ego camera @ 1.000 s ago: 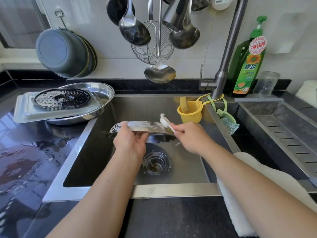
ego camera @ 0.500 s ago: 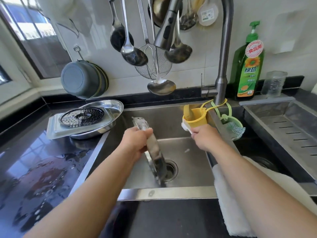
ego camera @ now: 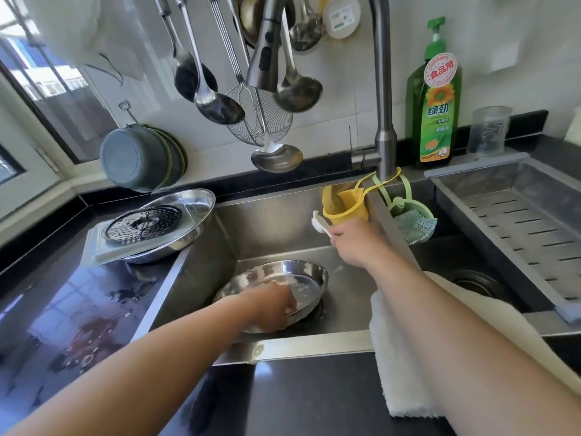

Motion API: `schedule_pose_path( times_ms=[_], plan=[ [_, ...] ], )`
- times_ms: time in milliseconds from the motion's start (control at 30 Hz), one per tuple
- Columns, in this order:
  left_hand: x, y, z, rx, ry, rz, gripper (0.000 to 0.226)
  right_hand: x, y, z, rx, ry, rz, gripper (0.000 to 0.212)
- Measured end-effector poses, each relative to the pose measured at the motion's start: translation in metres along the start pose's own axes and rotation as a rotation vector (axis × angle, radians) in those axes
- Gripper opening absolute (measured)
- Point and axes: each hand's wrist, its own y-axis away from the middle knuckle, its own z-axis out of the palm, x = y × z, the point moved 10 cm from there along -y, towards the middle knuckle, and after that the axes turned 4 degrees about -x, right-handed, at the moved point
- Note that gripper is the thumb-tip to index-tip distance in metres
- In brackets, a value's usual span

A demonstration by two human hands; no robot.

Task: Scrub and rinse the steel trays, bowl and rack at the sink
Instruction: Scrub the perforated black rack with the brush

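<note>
A wet black counter (ego camera: 78, 325) carries stacked steel trays (ego camera: 151, 237); a white cloth (ego camera: 405, 366) drapes its edge.

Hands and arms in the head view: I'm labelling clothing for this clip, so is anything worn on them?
Nothing visible. Both forearms are bare up to the frame edge, with no sleeves, gloves, watch or rings showing on the left hand or the right hand.

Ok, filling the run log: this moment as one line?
left hand: holds round steel tray in sink | right hand: holds white brush by yellow cup
</note>
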Motion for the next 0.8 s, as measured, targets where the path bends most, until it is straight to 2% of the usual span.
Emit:
schedule_pose_path(
  times_ms=[67,167,267,433,567,667,733,800],
  plan=[
    [0.007,-0.006,0.011,-0.057,-0.019,0.017,0.017,-0.004,0.002,0.005,-0.052,0.004,-0.025,0.032],
    [0.017,-0.013,0.018,-0.107,0.003,0.054,0.004,-0.008,0.001,0.014,-0.113,0.039,-0.06,0.034],
    [0.022,-0.019,0.013,-0.07,0.147,0.082,0.017,-0.011,0.001,0.024,-0.178,0.091,-0.073,0.033],
    [-0.018,-0.001,-0.028,0.169,0.271,-0.001,0.02,-0.01,0.0,0.03,-0.2,0.069,-0.082,0.033],
    [-0.067,0.053,-0.052,0.404,0.46,-0.09,0.024,-0.004,0.0,0.031,-0.19,0.016,-0.043,0.028],
    [-0.099,0.101,-0.053,0.557,0.5,-0.118,0.023,-0.01,0.006,0.03,-0.121,0.156,-0.02,0.028],
    [-0.122,0.127,-0.047,0.615,0.517,-0.159,0.024,-0.037,0.013,0.03,-0.053,0.305,-0.058,0.027],
    [-0.144,0.146,-0.047,0.671,0.544,-0.191,0.026,-0.077,0.016,0.034,-0.018,0.319,-0.14,0.024]
  ],
)
